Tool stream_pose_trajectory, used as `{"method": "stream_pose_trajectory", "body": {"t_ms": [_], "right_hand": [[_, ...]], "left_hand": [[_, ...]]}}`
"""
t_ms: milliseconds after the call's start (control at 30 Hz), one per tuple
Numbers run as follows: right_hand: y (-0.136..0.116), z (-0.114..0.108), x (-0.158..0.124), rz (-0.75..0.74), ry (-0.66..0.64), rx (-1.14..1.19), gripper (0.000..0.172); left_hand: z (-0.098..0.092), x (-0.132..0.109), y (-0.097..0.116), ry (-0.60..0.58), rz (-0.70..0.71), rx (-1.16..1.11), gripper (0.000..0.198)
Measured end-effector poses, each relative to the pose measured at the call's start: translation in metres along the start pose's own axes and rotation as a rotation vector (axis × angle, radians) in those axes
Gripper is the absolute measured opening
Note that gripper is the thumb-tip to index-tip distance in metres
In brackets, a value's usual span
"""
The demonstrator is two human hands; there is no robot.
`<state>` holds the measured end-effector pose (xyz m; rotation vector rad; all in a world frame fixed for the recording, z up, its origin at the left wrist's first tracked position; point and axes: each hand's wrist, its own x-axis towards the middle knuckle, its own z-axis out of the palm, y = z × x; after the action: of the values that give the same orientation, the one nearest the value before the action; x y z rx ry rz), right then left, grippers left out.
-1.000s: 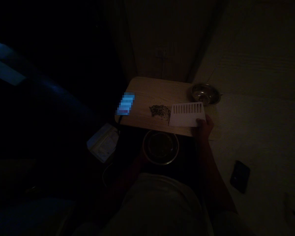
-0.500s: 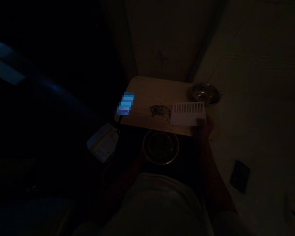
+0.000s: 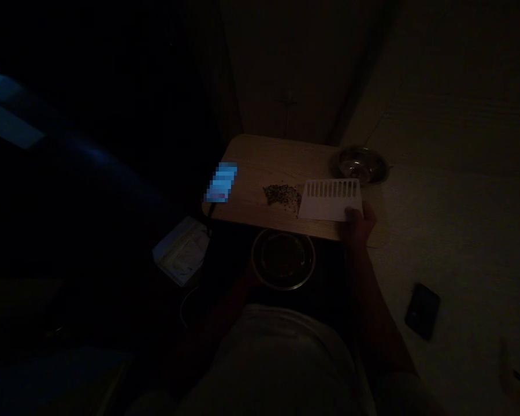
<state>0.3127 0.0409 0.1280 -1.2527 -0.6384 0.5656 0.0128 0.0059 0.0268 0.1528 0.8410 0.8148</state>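
Observation:
The scene is very dark. My right hand (image 3: 357,224) pinches the lower right corner of a white slotted card (image 3: 329,201) that lies on a small wooden board (image 3: 264,162). The card's left edge touches a little heap of dark grains (image 3: 281,195) on the board. A round metal bowl (image 3: 283,259) sits just below the board's near edge. My left arm reaches toward the bowl's left rim; its hand (image 3: 246,276) is lost in shadow, so I cannot make out the fingers.
A lit phone screen (image 3: 221,182) rests on the board's left end. A second metal bowl (image 3: 361,164) stands at the board's far right corner. A white box (image 3: 182,250) lies at the lower left, a dark phone (image 3: 422,310) on the pale surface at right.
The card has tilted slightly and edged left against the grains. My right hand stays on its corner.

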Motion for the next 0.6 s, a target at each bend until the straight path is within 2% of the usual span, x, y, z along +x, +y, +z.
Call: {"method": "stream_pose_trajectory", "body": {"t_ms": [100, 300, 467, 600], "right_hand": [[-0.003, 0.002, -0.001, -0.030, 0.006, 0.012, 0.014], [-0.011, 0.007, -0.006, 0.058, -0.039, 0.091, 0.018], [-0.010, 0.003, -0.005, 0.039, -0.092, 0.001, 0.020], [-0.009, 0.002, -0.005, 0.033, -0.101, -0.014, 0.021]], "left_hand": [[-0.001, 0.002, 0.000, 0.002, -0.023, 0.009, 0.051], [-0.002, 0.003, -0.001, 0.018, 0.000, 0.019, 0.051], [0.000, -0.002, -0.002, 0.019, 0.077, 0.032, 0.041], [0.001, -0.003, -0.001, 0.004, 0.091, 0.049, 0.045]]}}
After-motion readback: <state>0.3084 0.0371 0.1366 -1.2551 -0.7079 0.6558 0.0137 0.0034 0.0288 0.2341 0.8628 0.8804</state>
